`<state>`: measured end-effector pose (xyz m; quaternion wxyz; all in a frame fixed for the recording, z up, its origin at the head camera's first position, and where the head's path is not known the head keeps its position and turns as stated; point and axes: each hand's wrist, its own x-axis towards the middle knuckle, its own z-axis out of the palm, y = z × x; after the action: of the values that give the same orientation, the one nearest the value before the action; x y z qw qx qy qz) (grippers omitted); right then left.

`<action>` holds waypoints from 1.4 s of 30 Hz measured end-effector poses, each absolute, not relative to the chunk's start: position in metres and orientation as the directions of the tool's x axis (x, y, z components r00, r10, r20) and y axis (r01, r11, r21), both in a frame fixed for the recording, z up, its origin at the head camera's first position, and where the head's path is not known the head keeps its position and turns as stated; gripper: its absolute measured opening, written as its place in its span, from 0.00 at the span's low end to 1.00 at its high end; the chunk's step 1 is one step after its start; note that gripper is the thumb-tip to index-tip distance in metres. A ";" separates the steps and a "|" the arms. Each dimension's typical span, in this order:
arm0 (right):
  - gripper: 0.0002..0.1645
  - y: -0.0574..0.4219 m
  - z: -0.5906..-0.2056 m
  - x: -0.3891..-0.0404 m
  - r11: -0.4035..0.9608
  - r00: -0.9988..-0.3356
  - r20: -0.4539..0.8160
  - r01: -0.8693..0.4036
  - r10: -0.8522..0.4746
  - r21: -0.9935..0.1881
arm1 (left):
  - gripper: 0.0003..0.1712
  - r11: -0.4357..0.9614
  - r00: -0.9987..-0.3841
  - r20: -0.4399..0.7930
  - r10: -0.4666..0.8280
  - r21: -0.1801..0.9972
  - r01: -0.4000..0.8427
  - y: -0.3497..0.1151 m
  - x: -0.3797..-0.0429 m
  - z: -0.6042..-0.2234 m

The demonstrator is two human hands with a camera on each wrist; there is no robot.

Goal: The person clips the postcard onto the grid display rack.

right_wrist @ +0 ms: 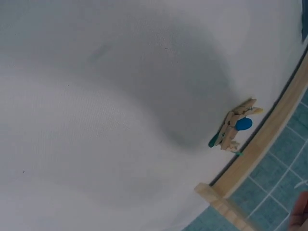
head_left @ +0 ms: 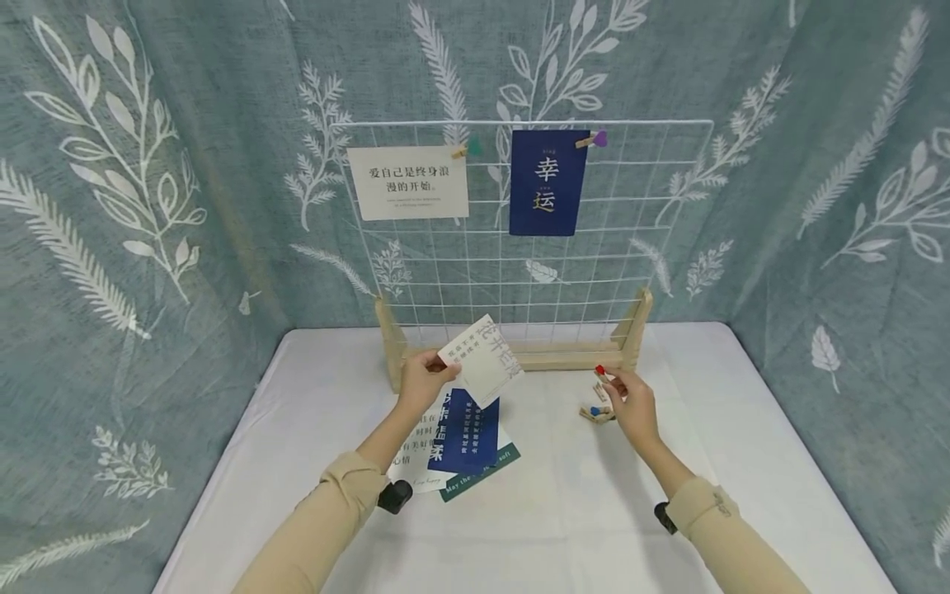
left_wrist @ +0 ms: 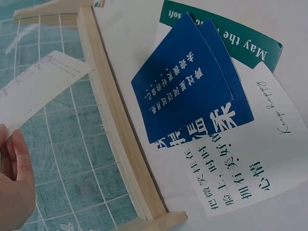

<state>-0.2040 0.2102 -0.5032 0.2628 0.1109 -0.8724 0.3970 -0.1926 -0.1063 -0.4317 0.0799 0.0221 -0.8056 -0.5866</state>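
My left hand (head_left: 425, 378) pinches a cream card (head_left: 482, 363) with grey lettering by its left edge, above a pile of cards. In the left wrist view the same card (left_wrist: 36, 94) tilts before the wire grid. My right hand (head_left: 631, 404) pinches a small clothespin with a red decoration (head_left: 600, 370) between thumb and fingers. Close beneath that hand lies a small heap of wooden clothespins (head_left: 596, 413), one with a blue top (right_wrist: 244, 123). Only a bit of the right hand (right_wrist: 301, 211) enters its own wrist view.
A white wire grid (head_left: 519, 272) stands in a wooden base (head_left: 571, 360). Clipped to it are a white card (head_left: 408, 183) and a navy card (head_left: 545, 183). Blue cards (head_left: 467, 433), a white card (head_left: 416, 474) and a green card (head_left: 482, 474) overlap on the white table (head_left: 564, 511).
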 end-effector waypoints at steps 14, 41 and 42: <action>0.08 0.210 -0.495 -0.195 0.622 -0.947 0.309 -0.193 0.084 -0.759 | 0.13 0.334 -0.988 0.115 -0.102 0.939 0.075 -0.098 -0.199 -0.426; 0.13 0.213 -0.487 -0.186 0.503 -0.950 0.275 -0.166 0.150 -0.848 | 0.08 0.368 -0.990 0.130 -0.061 0.925 0.099 -0.081 -0.217 -0.404; 0.12 0.213 -0.487 -0.185 0.490 -0.949 0.274 -0.167 0.156 -0.856 | 0.08 0.370 -0.990 0.131 -0.055 0.923 0.101 -0.080 -0.219 -0.403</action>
<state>-0.1854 0.2127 -0.4871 0.1595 0.0033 -0.8483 0.5050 -0.2191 -0.0804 -0.4027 0.0698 -0.0139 -0.8248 -0.5609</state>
